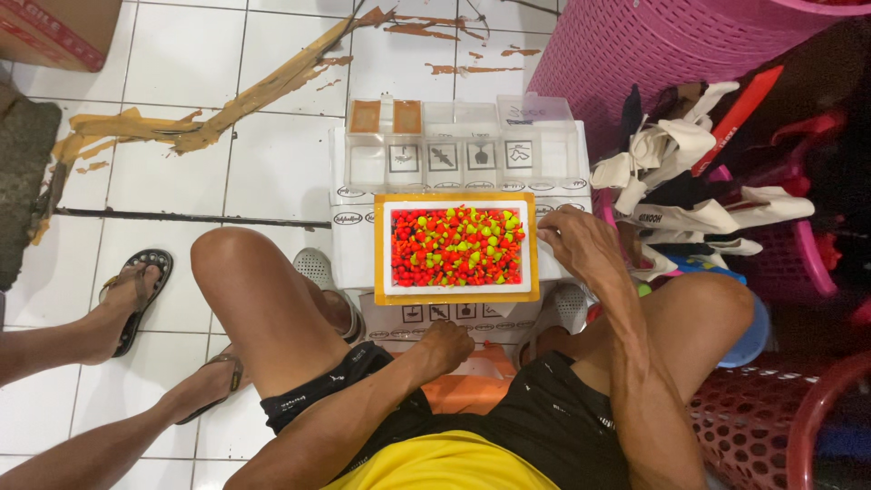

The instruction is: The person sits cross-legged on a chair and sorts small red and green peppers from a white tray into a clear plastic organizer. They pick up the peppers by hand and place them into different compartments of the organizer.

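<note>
Sorting looks about to start: right hand [573,243] rests loosely open on the bead tray [456,291] edge, left hand [445,347] curled empty below it; next, pinching one bead

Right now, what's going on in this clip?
A person sits on a tiled floor with a white tray rimmed in orange between the knees, full of small red, orange and yellow-green beads. The right hand rests on the tray's right edge; the left hand is curled just below its near edge, on the white box underneath. Clear plastic compartments sit beyond the tray. Another person's sandalled feet are off to the left.
</note>
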